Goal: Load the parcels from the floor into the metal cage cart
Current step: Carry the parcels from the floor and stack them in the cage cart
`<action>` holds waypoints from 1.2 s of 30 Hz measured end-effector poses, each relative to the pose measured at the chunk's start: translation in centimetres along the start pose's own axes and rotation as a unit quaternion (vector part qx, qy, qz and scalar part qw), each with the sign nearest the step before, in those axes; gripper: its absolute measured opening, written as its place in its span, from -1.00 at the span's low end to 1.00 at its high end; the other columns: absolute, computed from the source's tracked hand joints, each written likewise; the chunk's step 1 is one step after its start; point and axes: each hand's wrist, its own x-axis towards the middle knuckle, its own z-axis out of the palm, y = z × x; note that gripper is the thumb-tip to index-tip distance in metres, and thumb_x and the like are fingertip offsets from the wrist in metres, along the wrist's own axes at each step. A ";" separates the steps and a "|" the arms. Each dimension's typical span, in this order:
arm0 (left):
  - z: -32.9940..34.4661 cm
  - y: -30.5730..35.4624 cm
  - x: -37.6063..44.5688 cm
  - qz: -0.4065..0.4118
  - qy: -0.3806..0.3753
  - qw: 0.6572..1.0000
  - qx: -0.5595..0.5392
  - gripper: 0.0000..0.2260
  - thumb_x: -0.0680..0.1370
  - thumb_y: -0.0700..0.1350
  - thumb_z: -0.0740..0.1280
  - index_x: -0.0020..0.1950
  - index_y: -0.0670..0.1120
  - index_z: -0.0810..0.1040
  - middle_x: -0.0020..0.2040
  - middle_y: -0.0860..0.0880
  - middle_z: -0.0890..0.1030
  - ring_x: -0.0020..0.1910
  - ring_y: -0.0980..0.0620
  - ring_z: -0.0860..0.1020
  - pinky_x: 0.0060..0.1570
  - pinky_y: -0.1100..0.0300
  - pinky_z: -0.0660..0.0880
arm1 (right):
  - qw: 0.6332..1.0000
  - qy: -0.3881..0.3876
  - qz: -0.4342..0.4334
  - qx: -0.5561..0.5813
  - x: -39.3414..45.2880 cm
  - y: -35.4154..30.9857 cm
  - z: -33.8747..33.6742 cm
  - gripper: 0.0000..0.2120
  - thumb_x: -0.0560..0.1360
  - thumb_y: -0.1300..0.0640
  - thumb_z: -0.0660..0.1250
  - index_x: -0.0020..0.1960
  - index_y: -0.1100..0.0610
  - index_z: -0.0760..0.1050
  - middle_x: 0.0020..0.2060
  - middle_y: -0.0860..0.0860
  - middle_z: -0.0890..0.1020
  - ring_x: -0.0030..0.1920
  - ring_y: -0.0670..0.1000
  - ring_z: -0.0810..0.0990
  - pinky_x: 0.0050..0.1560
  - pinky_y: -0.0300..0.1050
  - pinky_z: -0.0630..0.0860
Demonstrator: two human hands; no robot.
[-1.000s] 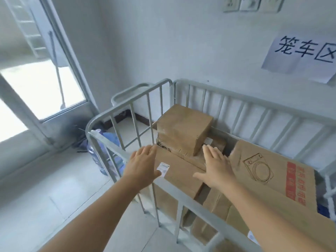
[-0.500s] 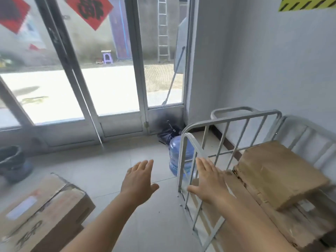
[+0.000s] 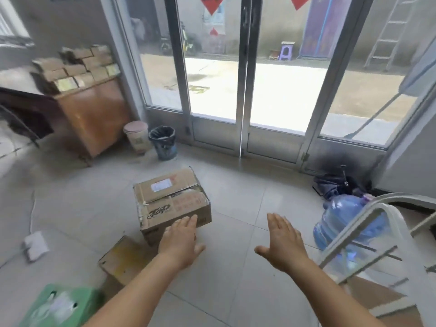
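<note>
A: Hands?
B: Both stretched out ahead with nothing in them. Left hand (image 3: 180, 241) has its fingers straight and released, palm down, and overlaps the near edge of a cardboard parcel (image 3: 171, 204). Can't tell whether it touches. Right hand (image 3: 283, 244) is flat too, fingers released, thumb out to the side, over bare floor tile (image 3: 238, 199).

A: Where's the parcel?
B: On the floor, centre of view, taped brown box with a white label on top and dark print on the side. A second flat cardboard piece (image 3: 125, 258) lies just beside its near corner. A green box (image 3: 59, 305) sits at bottom left, blurred.

A: Cage cart?
B: Only a corner of the metal cage cart (image 3: 368, 230) is in view, lower right, grey rails. Cardboard shows behind the rails at the bottom edge. Cart and floor parcel are well apart, with the right hand between them.

A: Anything else nearby?
B: Blue water jug (image 3: 346, 220) on the floor just behind the cart rail. Glass doors (image 3: 245, 79) ahead. Black-lined bin (image 3: 162, 141) and a pale bin (image 3: 136, 135) side by side near a wooden bench (image 3: 92, 114) stacked with small boxes (image 3: 77, 67), upper left.
</note>
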 end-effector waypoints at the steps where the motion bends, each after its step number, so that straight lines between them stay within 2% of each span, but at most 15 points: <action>1: 0.1 -1.4 0.0 -0.023 0.005 1.000 -0.011 -0.29 0.55 0.17 0.26 0.58 -0.02 0.00 0.56 0.00 0.13 0.53 -0.02 0.11 0.48 0.03 0.07 | 1.000 -0.007 -0.013 -0.010 0.9 -1.0 0.4 -0.10 0.52 -0.20 0.28 0.60 0.08 -0.19 0.59 0.02 -0.10 0.58 0.07 -0.12 0.53 0.05 -0.02; 10: 0.7 -13.6 3.3 -0.162 -0.014 0.985 -0.050 -0.30 0.56 0.15 0.24 0.58 -0.05 0.01 0.54 -0.01 0.17 0.50 -0.04 0.18 0.45 0.03 0.17 | 0.992 -0.065 -0.075 -0.084 10.1 -10.0 3.7 -0.11 0.53 -0.22 0.26 0.60 0.10 -0.18 0.59 0.03 -0.07 0.58 0.08 -0.08 0.53 0.05 0.02; 14: 0.6 -18.3 6.4 -0.190 -0.026 0.979 -0.070 -0.32 0.57 0.13 0.24 0.58 -0.05 0.02 0.52 -0.01 0.21 0.48 -0.05 0.21 0.42 0.03 0.20 | 0.987 -0.067 -0.086 -0.117 14.9 -13.7 4.0 -0.12 0.54 -0.22 0.24 0.60 0.12 -0.16 0.59 0.03 -0.03 0.58 0.09 -0.04 0.51 0.04 0.08; 19: 0.0 -23.5 10.6 -0.216 -0.034 0.973 -0.081 -0.31 0.57 0.13 0.25 0.58 -0.04 0.01 0.55 -0.03 0.17 0.49 -0.07 0.20 0.42 0.00 0.25 | 0.990 -0.065 -0.073 -0.104 20.2 -18.0 4.7 -0.13 0.54 -0.22 0.25 0.60 0.13 -0.15 0.59 0.04 -0.02 0.57 0.09 -0.02 0.51 0.04 0.08; 29: 0.9 -29.1 20.0 -0.269 -0.067 0.953 -0.125 -0.32 0.58 0.10 0.26 0.58 -0.02 -0.02 0.56 -0.04 0.15 0.50 -0.10 0.20 0.42 -0.02 0.25 | 0.987 -0.103 -0.071 -0.100 31.5 -21.9 8.2 -0.12 0.51 -0.22 0.28 0.58 0.15 -0.09 0.57 0.05 0.07 0.56 0.07 0.05 0.47 0.05 0.16; 36: 3.0 -31.5 29.9 -0.335 -0.104 0.925 -0.148 -0.30 0.58 0.08 0.27 0.59 -0.01 -0.04 0.55 -0.04 0.16 0.50 -0.09 0.21 0.40 -0.01 0.28 | 0.982 -0.154 -0.059 -0.089 44.5 -23.1 11.0 -0.09 0.51 -0.24 0.29 0.58 0.16 -0.12 0.57 0.06 0.07 0.55 0.08 0.06 0.48 0.06 0.14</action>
